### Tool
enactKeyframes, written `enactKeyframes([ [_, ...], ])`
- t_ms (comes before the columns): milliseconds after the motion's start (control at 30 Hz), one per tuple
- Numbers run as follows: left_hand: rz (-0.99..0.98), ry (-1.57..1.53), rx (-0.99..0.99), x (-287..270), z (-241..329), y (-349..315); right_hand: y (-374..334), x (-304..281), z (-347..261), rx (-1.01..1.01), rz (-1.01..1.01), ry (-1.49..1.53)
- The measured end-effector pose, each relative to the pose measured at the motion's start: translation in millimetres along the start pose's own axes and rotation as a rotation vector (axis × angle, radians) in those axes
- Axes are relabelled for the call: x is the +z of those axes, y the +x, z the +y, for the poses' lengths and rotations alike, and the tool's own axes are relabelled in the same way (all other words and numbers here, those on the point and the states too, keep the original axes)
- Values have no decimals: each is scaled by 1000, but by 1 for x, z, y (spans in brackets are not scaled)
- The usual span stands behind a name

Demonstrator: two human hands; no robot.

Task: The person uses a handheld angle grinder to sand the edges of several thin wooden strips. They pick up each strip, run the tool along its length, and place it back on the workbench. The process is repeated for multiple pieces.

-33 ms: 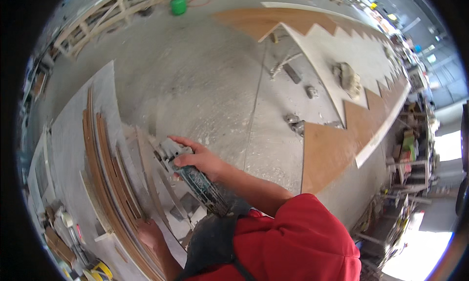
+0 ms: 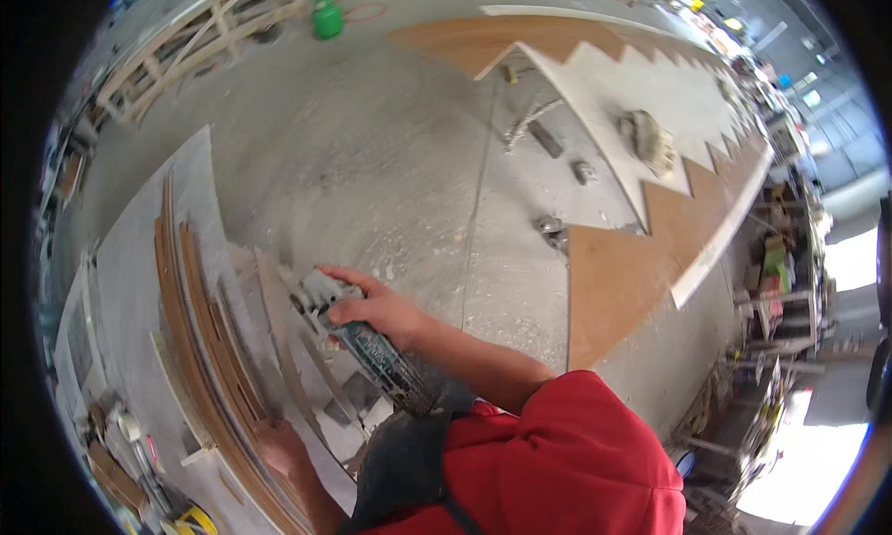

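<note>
An angle grinder [image 2: 383,356] with a grey metal head and a dark green, dusty body is in my right hand [image 2: 379,310]. My fingers wrap its head end, and its rear end comes close to my dark apron [image 2: 401,475]. To the left, my left hand [image 2: 281,449] is closed at the edge of a bundle of long, thin brown wooden strips [image 2: 200,349]. Its fingertips are partly hidden against the strips. These lie lengthwise on a pale, dusty board [image 2: 130,284]. The grinder's head is apart from the strips, and its disc is hard to make out.
Right of me, brown and white zigzag-edged panels [image 2: 618,289] lie on the concrete floor, with a lumpy beige bundle [image 2: 650,145] on them. A green gas cylinder [image 2: 327,19] stands far off near a wooden frame [image 2: 200,42]. Cluttered shelves [image 2: 780,284] line the right; tools lie lower left.
The view has turned slightly, so the floor panels sit a little further left. My grip on the grinder and my left hand's place at the strips look the same.
</note>
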State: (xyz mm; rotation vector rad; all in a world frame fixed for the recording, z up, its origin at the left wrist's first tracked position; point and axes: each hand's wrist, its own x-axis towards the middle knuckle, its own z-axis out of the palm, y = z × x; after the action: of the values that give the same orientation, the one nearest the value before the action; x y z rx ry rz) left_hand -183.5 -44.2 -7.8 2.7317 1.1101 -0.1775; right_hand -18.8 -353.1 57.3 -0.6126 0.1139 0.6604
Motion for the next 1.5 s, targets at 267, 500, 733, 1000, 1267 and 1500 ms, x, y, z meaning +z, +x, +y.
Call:
enactKeyframes([
  [267, 83, -440, 253, 22, -71, 17, -133, 7, 52, -120, -80, -180],
  [500, 144, -378, 217, 42, -154, -41, -176, 15, 77, -143, -92, -248],
  [733, 91, -420, -38, 8, -197, -202, -164, -4, 83, 67, -63, -144],
  [1000, 153, -476, -365, 23, -234, -391, -168, 16, 118, 230, -81, -449],
  [1267, 137, -577, -470, 51, -245, -469, -176, 39, 125, 283, -274, -652],
  [1500, 210, -557, -494, 53, -287, -517, -210, 33, 161, 287, -338, -724],
])
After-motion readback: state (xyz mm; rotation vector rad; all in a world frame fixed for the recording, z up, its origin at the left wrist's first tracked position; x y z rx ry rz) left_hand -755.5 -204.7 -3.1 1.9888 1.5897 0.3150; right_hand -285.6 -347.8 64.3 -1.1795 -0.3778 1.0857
